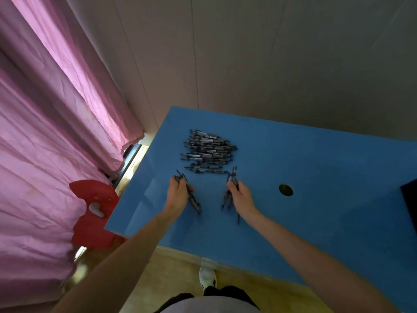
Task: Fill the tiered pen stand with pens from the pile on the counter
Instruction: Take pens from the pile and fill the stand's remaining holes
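Observation:
A pile of grey and black pens (207,152) lies on the blue counter (293,211) toward its far left. Just in front of the pile, my left hand (178,195) grips a bundle of several pens (194,202) that sticks out past the fingers on both sides. My right hand (240,194) grips another bundle of pens (230,190), its ends pointing up toward the pile and down toward me. Both hands hover low over the counter. The tiered pen stand is not clearly in view; a dark object (409,204) is cut off at the right edge.
A round dark hole (286,190) sits in the counter right of my right hand. A red plastic chair (94,213) stands left of the counter by pink curtains (45,132). A grey wall runs behind. My shoe (207,277) shows on the wooden floor below.

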`<action>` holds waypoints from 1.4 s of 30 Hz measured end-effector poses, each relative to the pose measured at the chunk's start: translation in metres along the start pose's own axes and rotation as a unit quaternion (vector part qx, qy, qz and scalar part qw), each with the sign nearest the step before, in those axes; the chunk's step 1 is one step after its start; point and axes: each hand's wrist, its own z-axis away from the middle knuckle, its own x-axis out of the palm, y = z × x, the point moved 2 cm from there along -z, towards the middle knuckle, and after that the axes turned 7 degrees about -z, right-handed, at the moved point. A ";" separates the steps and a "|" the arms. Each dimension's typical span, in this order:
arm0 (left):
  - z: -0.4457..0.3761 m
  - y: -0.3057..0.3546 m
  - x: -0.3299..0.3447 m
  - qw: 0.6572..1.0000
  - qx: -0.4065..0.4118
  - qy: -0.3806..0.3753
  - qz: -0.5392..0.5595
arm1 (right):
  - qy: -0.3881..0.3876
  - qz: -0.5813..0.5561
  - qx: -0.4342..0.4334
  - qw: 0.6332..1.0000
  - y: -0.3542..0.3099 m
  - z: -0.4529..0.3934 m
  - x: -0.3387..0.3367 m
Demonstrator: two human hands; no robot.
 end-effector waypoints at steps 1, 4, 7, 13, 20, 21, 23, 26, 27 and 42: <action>0.003 0.006 0.000 1.000 0.002 -0.004 0.014 | 0.014 -0.037 0.028 0.999 -0.003 0.003 -0.003; 0.017 0.026 -0.002 0.999 0.029 -0.020 0.010 | 0.054 -0.132 0.073 0.987 -0.012 0.019 -0.011; 0.038 0.035 -0.001 0.994 0.040 -0.094 -0.033 | 0.084 -0.194 0.085 0.974 -0.017 0.046 -0.022; 0.107 0.029 0.023 0.980 0.072 -0.170 -0.078 | 0.109 -0.248 0.076 0.960 -0.021 0.120 -0.059; 0.181 0.062 0.082 0.956 0.123 -0.249 -0.092 | 0.151 -0.303 0.040 0.940 -0.038 0.215 -0.140; 0.192 0.070 0.092 0.950 0.139 -0.264 -0.094 | 0.158 -0.292 0.030 0.943 -0.041 0.228 -0.156; 0.214 0.087 0.114 0.937 0.180 -0.283 -0.096 | 0.165 -0.274 0.015 0.947 -0.047 0.252 -0.186; 0.243 0.109 0.149 0.930 0.226 -0.278 -0.079 | 0.167 -0.286 -0.001 0.944 -0.049 0.282 -0.229; 0.252 0.114 0.161 0.932 0.228 -0.275 -0.067 | 0.171 -0.289 -0.006 0.942 -0.048 0.291 -0.242; 0.403 0.222 0.347 0.929 0.298 -0.219 -0.006 | 0.218 -0.182 -0.094 0.954 -0.075 0.378 -0.489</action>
